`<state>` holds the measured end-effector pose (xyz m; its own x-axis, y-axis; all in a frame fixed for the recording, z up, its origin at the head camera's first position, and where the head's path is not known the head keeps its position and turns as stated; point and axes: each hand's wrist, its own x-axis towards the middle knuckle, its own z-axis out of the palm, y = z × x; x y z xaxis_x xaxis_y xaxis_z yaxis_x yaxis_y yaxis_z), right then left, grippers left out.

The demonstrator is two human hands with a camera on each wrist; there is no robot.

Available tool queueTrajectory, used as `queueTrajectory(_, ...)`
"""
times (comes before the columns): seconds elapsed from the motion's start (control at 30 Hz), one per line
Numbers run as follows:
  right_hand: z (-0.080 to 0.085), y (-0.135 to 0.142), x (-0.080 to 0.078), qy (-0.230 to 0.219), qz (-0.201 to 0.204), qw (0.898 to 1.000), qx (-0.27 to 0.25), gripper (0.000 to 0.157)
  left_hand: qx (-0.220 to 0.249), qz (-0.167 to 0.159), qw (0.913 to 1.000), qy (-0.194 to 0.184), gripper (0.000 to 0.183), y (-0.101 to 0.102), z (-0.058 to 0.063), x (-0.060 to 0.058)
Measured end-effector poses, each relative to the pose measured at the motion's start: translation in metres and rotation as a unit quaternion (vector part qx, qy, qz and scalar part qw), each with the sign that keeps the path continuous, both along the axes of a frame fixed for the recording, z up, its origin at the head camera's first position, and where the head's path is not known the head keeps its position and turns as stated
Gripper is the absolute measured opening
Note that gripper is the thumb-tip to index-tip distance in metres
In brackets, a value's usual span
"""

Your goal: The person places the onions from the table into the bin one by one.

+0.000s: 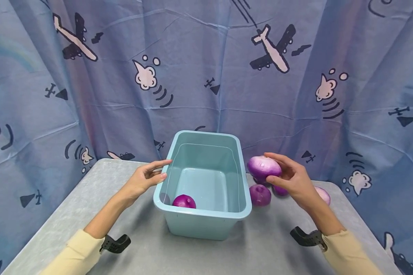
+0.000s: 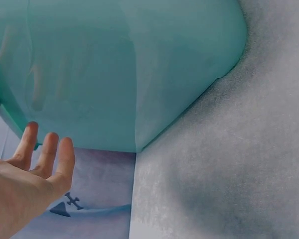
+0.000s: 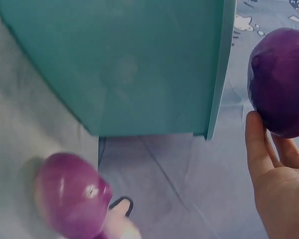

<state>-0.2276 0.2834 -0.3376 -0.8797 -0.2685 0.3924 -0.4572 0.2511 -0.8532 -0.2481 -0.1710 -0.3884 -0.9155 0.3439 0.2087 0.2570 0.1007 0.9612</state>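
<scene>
A light-blue plastic tub (image 1: 203, 215) stands on the table, with one red onion (image 1: 184, 201) at its near left corner inside. My left hand (image 1: 145, 176) is at the tub's left rim, fingers loosely extended; in the left wrist view the left hand (image 2: 32, 177) has its fingers spread beside the outer wall, and whether they touch it is hard to tell. My right hand (image 1: 291, 177) holds a purple-and-white red onion (image 1: 264, 167) between thumb and fingers, raised just outside the tub's right rim. The held onion (image 3: 281, 82) is cut off by the right wrist view's edge.
More red onions lie right of the tub: one onion (image 1: 260, 195) close to its wall, another onion (image 1: 280, 190) partly behind my right hand, and a paler onion (image 1: 322, 195) beyond my wrist. A patterned blue curtain (image 1: 192, 76) hangs behind the grey table (image 1: 137, 244).
</scene>
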Motion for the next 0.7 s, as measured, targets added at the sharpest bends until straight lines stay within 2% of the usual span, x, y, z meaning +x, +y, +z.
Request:
queueTrajectory(0.3, 0.006, -0.028, -0.009, -0.008, 0.066, 0.997, -0.047, 0.060, 0.000, 0.000, 1.0000, 0.001, 0.051, -0.001, 0.000, 0.001)
queueTrajectory(0.53, 0.007, -0.047, -0.016, 0.002, 0.106, 0.993, -0.054, 0.061, -0.001, -0.001, 1.0000, 0.002, 0.051, -0.001, 0.001, 0.001)
queueTrajectory(0.7, 0.006, -0.052, -0.019, -0.004, 0.112, 0.992, -0.053, 0.063, -0.002, 0.000, 1.0000, 0.002, 0.050, -0.001, 0.000, 0.001)
